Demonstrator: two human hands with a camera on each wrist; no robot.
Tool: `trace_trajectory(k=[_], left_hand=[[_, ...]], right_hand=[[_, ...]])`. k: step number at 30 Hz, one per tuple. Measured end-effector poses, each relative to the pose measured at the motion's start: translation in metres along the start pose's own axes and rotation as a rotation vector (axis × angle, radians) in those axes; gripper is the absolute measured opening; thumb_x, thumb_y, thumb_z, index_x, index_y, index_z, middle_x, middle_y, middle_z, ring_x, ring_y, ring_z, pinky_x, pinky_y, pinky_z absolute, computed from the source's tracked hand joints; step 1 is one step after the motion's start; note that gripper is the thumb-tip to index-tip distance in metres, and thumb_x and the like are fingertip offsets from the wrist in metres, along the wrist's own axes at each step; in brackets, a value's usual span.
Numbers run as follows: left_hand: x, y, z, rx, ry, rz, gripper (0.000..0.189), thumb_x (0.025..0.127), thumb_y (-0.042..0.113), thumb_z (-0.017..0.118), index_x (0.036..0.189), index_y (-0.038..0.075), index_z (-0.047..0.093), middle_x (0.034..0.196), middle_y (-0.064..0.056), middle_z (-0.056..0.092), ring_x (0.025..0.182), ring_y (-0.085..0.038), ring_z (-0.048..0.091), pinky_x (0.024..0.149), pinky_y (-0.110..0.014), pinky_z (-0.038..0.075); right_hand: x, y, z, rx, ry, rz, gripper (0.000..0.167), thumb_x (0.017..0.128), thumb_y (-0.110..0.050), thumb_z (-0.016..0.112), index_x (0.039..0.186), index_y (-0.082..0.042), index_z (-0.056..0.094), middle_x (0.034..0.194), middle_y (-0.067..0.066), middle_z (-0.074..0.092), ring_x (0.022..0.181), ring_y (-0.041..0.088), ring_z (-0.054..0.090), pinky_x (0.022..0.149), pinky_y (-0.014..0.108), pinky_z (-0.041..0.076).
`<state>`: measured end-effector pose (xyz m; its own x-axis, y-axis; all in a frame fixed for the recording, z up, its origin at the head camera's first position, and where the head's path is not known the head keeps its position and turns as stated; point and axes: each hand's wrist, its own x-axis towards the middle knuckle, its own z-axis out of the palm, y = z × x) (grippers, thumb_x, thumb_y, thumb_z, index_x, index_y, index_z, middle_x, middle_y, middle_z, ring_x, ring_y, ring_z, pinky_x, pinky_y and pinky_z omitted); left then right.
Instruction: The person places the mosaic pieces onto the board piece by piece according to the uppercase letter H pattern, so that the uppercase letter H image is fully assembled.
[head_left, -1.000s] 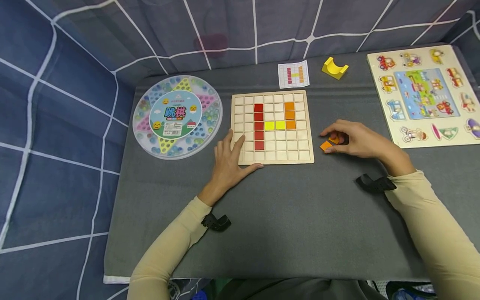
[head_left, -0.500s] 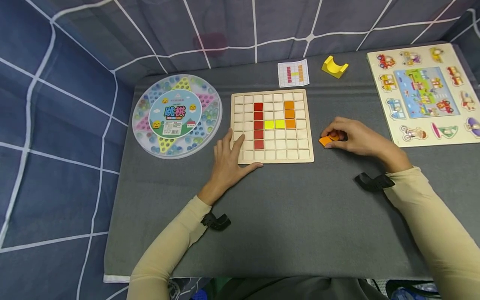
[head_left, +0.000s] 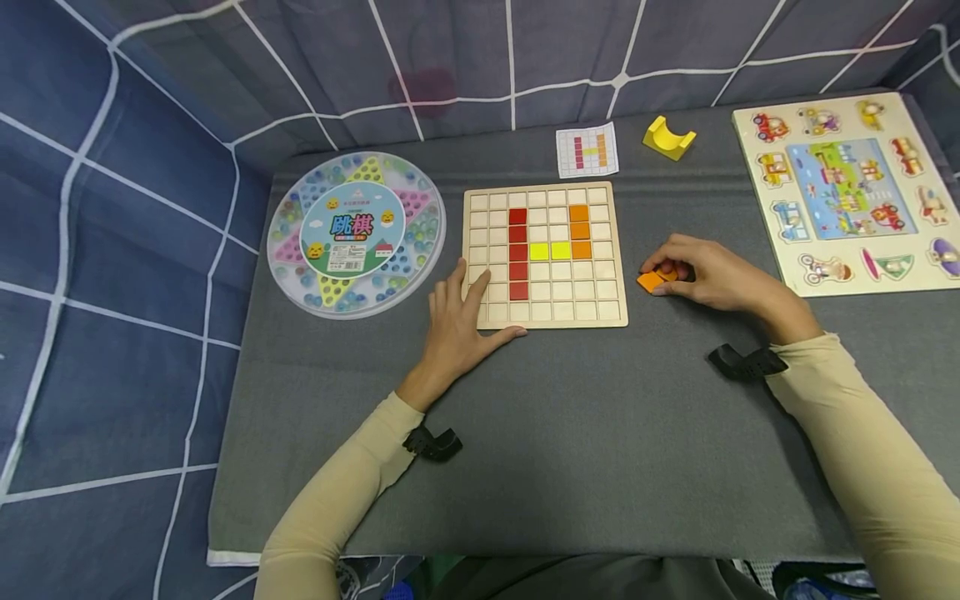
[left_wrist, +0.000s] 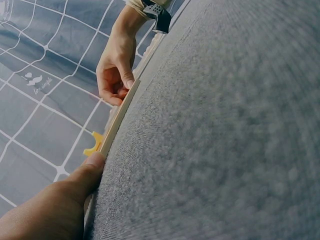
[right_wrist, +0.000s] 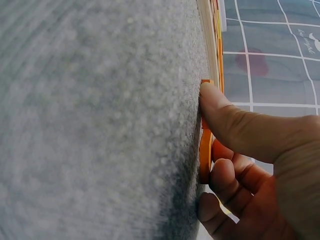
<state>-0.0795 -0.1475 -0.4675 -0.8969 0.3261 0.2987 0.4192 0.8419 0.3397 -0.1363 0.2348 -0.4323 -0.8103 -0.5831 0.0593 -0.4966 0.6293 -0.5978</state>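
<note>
A wooden grid board (head_left: 551, 312) lies on the grey cloth, carrying a column of red tiles (head_left: 517, 250), two yellow tiles (head_left: 550, 251) and a shorter column of orange tiles (head_left: 580, 232). My left hand (head_left: 457, 321) rests with straight, spread fingers on its left side, the thumb (left_wrist: 92, 165) along the near edge. Right of the board, my right hand (head_left: 701, 271) pinches loose orange tiles (head_left: 650, 282) low at the cloth. In the right wrist view the thumb presses one tile's end, and another orange tile (right_wrist: 205, 157) stands by the curled fingertips.
Behind the board lies a small pattern card (head_left: 587, 150), with a yellow curved block (head_left: 668, 139) to its right. A round Chinese checkers box (head_left: 427, 275) is at left. A wooden picture puzzle (head_left: 776, 225) occupies the right side. A tiled-pattern curtain (head_left: 562, 50) borders the table.
The right hand's fingers have closed in slightly around the orange tiles, which have shifted a little. The left hand and the board stay in place.
</note>
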Motion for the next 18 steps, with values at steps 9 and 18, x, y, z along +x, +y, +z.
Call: trace_trajectory(k=[9, 18], left_hand=[[-0.0003, 0.0004, -0.0003, -0.006, 0.009, 0.004, 0.097, 0.071, 0.063, 0.078, 0.143, 0.007, 0.048, 0.153, -0.027, 0.031, 0.097, -0.033, 0.041, 0.083, -0.045, 0.033], [-0.0001, 0.0002, 0.0000, -0.003, 0.005, 0.001, 0.097, 0.070, 0.063, 0.078, 0.143, 0.008, 0.047, 0.153, -0.026, 0.031, 0.098, -0.033, 0.041, 0.084, -0.045, 0.033]], right_hand=[[0.0006, -0.0013, 0.0003, 0.002, 0.006, -0.002, 0.028, 0.077, -0.003, 0.082, 0.102, -0.011, 0.073, 0.090, -0.004, 0.058, 0.071, 0.007, 0.045, 0.063, 0.018, 0.035], [-0.0001, -0.0022, 0.0001, -0.002, 0.009, 0.007, 0.028, 0.077, -0.004, 0.082, 0.102, -0.012, 0.073, 0.088, -0.004, 0.058, 0.071, 0.008, 0.045, 0.063, 0.018, 0.035]])
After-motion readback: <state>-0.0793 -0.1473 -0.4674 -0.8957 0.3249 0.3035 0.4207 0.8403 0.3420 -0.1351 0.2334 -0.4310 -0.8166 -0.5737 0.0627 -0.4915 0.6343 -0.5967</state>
